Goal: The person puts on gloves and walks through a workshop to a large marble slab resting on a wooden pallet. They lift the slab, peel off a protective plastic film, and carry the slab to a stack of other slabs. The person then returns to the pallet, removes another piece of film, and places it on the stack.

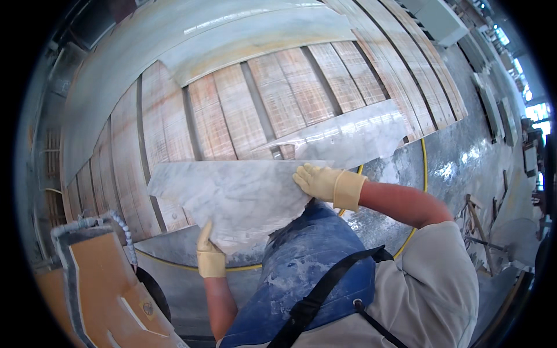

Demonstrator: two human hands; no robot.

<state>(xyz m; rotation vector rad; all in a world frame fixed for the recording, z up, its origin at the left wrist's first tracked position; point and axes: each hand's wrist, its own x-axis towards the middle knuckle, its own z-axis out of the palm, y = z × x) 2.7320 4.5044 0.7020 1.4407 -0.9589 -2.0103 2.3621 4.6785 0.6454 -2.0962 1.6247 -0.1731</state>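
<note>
A white marble slab with grey veins [238, 194] sticks out over the near edge of the wooden slats, close against my blue apron [325, 255]. Its lower edge is broken and uneven. My left hand [209, 252], in a cream rubber glove, grips the slab's near left edge; the thumb shows and the other fingers are hidden beneath. My right hand [319, 181], gloved alike, holds the slab's right end with its fingers over the top face. Just beyond it, a second glossy marble piece [354, 136] lies on the slats, partly behind the first.
Large polished slabs [255, 43] cover the far and left parts of the wooden slat table [223, 116]. A yellow hose [425, 168] curves over the wet floor. At lower left stands an orange-brown panel [104, 278] beside a segmented pipe [125, 229]. More slabs [490, 107] lean at right.
</note>
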